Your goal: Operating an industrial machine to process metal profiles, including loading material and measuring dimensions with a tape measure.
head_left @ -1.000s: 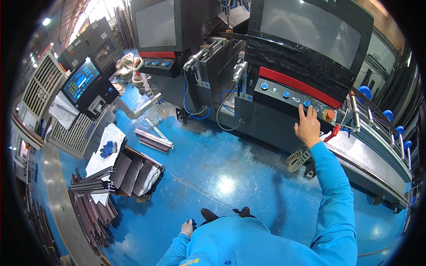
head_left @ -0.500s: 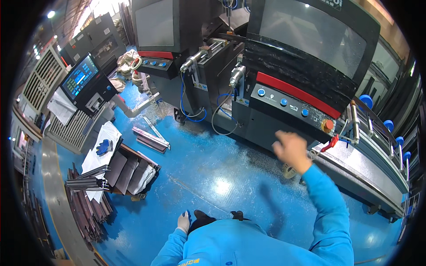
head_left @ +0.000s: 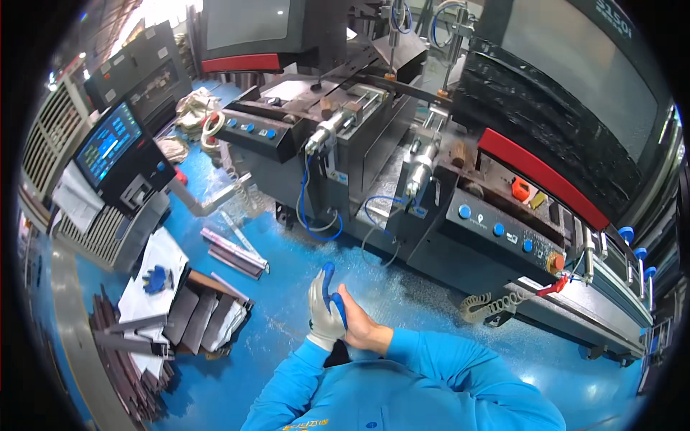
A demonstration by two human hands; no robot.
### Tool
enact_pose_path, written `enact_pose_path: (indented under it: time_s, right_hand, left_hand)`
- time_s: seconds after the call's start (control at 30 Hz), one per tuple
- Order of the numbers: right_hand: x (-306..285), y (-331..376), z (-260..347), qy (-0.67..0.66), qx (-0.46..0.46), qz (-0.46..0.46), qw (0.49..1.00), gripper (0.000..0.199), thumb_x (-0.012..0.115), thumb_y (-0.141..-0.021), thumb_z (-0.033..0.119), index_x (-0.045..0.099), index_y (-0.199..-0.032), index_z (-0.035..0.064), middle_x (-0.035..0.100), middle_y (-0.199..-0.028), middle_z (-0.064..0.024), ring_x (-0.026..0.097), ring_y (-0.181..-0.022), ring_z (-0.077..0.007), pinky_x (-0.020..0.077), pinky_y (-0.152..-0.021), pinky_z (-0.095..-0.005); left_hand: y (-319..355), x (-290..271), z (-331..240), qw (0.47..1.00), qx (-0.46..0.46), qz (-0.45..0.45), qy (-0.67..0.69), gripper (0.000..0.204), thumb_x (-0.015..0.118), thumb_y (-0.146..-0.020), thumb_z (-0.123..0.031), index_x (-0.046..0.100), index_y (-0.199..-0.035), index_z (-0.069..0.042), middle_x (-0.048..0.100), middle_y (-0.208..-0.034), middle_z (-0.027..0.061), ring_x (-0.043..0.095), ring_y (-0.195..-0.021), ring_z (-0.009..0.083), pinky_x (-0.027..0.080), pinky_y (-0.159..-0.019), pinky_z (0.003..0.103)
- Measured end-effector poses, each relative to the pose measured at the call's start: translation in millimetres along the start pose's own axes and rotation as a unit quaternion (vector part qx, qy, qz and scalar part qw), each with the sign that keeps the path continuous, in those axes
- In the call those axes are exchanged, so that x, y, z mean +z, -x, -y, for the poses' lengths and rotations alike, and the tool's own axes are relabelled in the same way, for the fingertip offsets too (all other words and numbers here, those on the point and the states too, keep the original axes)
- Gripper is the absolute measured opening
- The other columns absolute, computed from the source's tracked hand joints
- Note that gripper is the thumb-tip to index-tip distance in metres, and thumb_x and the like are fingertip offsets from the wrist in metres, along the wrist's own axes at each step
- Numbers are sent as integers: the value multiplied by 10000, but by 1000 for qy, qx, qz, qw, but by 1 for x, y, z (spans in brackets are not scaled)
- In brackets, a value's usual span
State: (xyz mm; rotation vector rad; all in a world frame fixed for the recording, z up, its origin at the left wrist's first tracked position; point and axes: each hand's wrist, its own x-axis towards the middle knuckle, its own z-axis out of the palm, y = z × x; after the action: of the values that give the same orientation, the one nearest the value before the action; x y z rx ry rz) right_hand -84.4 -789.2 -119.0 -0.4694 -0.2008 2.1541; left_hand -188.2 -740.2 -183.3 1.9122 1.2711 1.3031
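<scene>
My left hand (head_left: 325, 310) wears a pale grey glove with blue on the palm side and fingers. Its fingers point up, stretched out. My right hand (head_left: 364, 327) is bare and meets the gloved palm from the right, its thumb raised. The left hand hides most of the right fingers, and I see no object between the palms. Both hands are in front of my body over the blue floor. Beyond them to the right, a control panel (head_left: 496, 231) with blue buttons and a red stop button (head_left: 555, 263) fronts the dark machine.
A raised machine hood (head_left: 560, 115) has a red strip. An orange tape measure (head_left: 520, 189) lies behind the panel. Metal clamps (head_left: 422, 169) stand mid-machine. At left are a screen (head_left: 111, 147), a stack of dark profiles (head_left: 129, 359), a blue glove (head_left: 154, 279) and floor-laid strips (head_left: 233, 253).
My right hand has come back from near the control panel to meet my gloved left hand, which has risen. Both machine hoods have lifted, uncovering the beds behind the panels. The view has shifted.
</scene>
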Motion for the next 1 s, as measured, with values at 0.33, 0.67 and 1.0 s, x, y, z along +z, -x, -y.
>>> enact_pose_path:
  time_s: [0.33, 0.67, 1.0]
  right_hand:
    - [91, -44, 207, 613, -79, -126, 776, 410, 653, -1028, 203, 616, -1394, 22, 701, -1292, -102, 655, -1095, -141, 524, -965, -286]
    - [103, -73, 457, 851, -196, -180, 452, 320, 689, -928, 262, 746, -1128, 19, 780, -996, -108, 703, -805, -264, 565, -767, -353]
    - [-17, -192, 715, 897, -153, -372, 181, 500, 740, -875, 387, 690, -1293, 117, 726, -1193, -175, 695, -1075, -348, 539, -964, -393]
  left_hand:
    - [-185, -18, 43, 983, 57, 169, 51, 532, 649, -880, -158, 580, -1392, -32, 631, -1375, 185, 620, -1208, 364, 467, -1067, 419]
    - [-372, -6, -48, 907, 274, 318, 38, 469, 732, -832, -203, 674, -1270, -46, 686, -1276, 154, 660, -1119, 339, 510, -998, 410]
    - [-602, 27, 2, 929, 244, 213, -181, 396, 750, -840, -246, 712, -1178, -45, 732, -1134, 153, 699, -956, 312, 562, -873, 398]
